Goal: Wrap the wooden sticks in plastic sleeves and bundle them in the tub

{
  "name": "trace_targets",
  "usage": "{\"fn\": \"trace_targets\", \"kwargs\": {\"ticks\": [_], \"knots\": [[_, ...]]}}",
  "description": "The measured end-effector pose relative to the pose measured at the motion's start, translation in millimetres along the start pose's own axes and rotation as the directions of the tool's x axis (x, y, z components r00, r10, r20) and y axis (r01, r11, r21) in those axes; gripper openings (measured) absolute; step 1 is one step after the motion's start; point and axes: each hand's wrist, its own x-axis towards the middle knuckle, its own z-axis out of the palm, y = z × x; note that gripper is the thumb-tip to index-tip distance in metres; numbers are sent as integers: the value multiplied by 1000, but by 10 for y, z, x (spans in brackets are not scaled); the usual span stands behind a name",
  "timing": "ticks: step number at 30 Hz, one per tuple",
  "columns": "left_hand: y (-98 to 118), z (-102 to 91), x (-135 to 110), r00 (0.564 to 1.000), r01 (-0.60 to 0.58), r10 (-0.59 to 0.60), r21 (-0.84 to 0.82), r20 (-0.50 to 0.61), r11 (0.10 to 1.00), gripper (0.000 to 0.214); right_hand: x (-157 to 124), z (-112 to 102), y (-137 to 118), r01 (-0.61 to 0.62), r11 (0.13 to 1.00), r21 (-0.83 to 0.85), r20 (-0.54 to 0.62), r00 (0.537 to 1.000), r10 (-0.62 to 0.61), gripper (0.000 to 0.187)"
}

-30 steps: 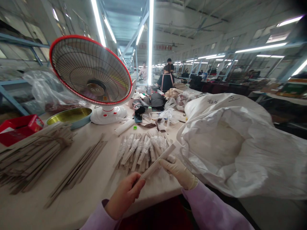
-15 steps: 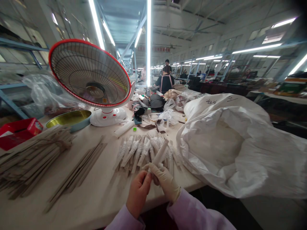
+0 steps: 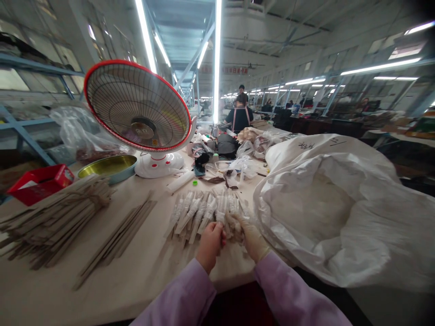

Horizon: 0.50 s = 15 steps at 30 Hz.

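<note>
On the table lies a row of short grey-beige strip bundles (image 3: 193, 215), each wrapped round the middle in white, film-like material. My left hand (image 3: 210, 244), bare, is at the near side of the row with its fingers curled in. What those fingers hold, if anything, is hidden. Beside it on the right, my right hand (image 3: 252, 237) wears a pale glove. Its bent fingers touch the right part of the row, and blur hides what is between them. Several loose flat strips (image 3: 118, 231) lie to the left.
A tied stack of strips (image 3: 57, 217) lies far left, near a red box (image 3: 42, 183) and a metal basin (image 3: 125, 174). A red-rimmed fan heater (image 3: 159, 165) stands behind. On the right slumps a large white sack (image 3: 306, 244). Cloth and plastic scraps (image 3: 226, 149) clutter the back; people are beyond.
Both hands have moved forward to the row and slightly apart. The bundle that stood tilted up in my gloved hand no longer sticks up. The view has turned slightly left.
</note>
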Motion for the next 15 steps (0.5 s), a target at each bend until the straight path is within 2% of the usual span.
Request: {"fn": "trace_targets", "kwargs": {"ticks": [2, 4, 6, 8, 10, 12, 15], "knots": [[41, 43, 102, 999, 49, -48, -77, 14, 996, 10, 72, -98, -95, -27, 994, 104, -65, 997, 34, 33], [41, 45, 93, 996, 86, -82, -129, 41, 988, 9, 96, -168, -180, -28, 981, 193, -84, 995, 45, 22], [0, 8, -30, 982, 184, -170, -208, 81, 961, 12, 64, -188, -216, -6, 973, 232, -69, 997, 23, 28], [-52, -48, -208, 948, 309, -276, -261, 155, 914, 21, -12, -143, -194, 7, 974, 224, -33, 999, 0, 36], [-72, -97, -361, 928, 346, -293, -240, 229, 907, 31, -111, -45, -139, 12, 980, 198, 17, 1000, -16, 42], [-46, -129, -440, 950, 238, -201, -140, 240, 961, 33, -215, 68, -91, 17, 987, 158, 76, 997, -30, 48], [45, -169, -446, 987, -23, 15, 50, 157, 998, 25, -346, 174, -84, 33, 999, 25, 151, 988, -36, 50]]}}
